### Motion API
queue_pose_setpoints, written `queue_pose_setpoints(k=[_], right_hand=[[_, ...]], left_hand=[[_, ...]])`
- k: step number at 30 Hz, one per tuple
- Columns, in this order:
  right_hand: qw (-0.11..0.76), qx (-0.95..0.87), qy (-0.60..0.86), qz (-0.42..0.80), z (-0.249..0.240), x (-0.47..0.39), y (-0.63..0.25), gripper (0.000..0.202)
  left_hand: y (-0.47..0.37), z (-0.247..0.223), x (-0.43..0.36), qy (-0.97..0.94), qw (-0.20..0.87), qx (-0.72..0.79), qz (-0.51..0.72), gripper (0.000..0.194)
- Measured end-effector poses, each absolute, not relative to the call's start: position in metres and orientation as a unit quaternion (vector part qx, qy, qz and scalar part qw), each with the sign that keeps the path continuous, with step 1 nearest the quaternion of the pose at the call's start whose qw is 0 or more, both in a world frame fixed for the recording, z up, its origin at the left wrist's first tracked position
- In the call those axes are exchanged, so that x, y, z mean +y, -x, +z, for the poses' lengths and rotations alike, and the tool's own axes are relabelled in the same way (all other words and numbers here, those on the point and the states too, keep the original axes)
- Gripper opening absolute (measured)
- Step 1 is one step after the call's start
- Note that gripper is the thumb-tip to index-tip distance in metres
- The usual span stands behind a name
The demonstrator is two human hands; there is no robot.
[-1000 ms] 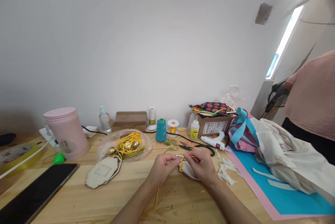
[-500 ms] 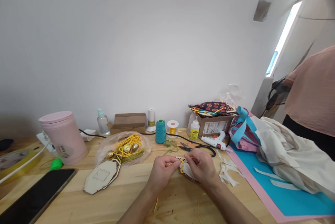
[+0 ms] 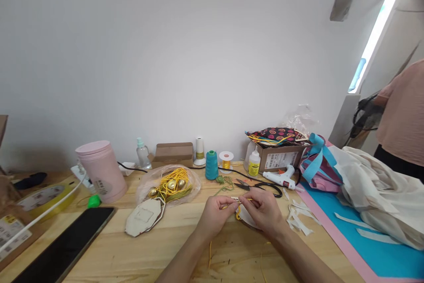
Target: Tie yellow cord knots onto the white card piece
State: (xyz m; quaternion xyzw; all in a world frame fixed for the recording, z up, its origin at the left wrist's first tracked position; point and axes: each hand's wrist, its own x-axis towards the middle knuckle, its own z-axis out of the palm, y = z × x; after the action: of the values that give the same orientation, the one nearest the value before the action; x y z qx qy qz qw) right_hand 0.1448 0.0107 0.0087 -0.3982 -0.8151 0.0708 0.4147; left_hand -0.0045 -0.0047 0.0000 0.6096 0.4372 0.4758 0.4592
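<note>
A small flat piece with a white face and a dark edge point(image 3: 247, 217) is partly hidden under my hands. A loop of yellow cord point(image 3: 238, 215) hangs over its near left side. My left hand point(image 3: 217, 216) is closed, thumb and forefinger pinching the yellow cord at the top of the piece. Opposite it, my right hand point(image 3: 264, 213) pinches at the same spot, its fingertips almost meeting the left ones. The rest of that hand covers the right part of the piece. A yellow strand point(image 3: 210, 254) trails below my left wrist.
Scissors point(image 3: 258, 186), a glue bottle point(image 3: 254, 163) and a white glue gun point(image 3: 281, 177) lie behind my hands. Left are a similar octagonal piece point(image 3: 143, 217), a plastic bag with yellow cords and gold bells point(image 3: 170, 186), and a phone point(image 3: 66, 247). White scraps point(image 3: 300, 216) lie right.
The view has swung a little left, so everything sits farther right, and a cardboard box shows at the left edge. My fingertips stay close together at the cord, with only slight movement.
</note>
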Motion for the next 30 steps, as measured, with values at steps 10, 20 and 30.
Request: queue_pose_setpoints(k=[10,20,30], right_hand=[[0.400,-0.812,0.424,0.040,0.0046,0.0121,-0.1425,0.028],[0.386,-0.795,0.463,0.068,0.0072,0.0128,-0.1435,0.024],[0.399,-0.785,0.446,0.161,0.0044,0.0161,-0.1433,0.026]], left_hand=[[0.0009,0.0000,-0.0047,-0.592,0.439,0.479,0.477,0.019],[0.0006,0.0003,-0.0043,-0.585,0.447,0.490,0.466,0.020],[0.0006,0.0026,-0.0058,-0.568,0.418,0.518,0.485,0.014]])
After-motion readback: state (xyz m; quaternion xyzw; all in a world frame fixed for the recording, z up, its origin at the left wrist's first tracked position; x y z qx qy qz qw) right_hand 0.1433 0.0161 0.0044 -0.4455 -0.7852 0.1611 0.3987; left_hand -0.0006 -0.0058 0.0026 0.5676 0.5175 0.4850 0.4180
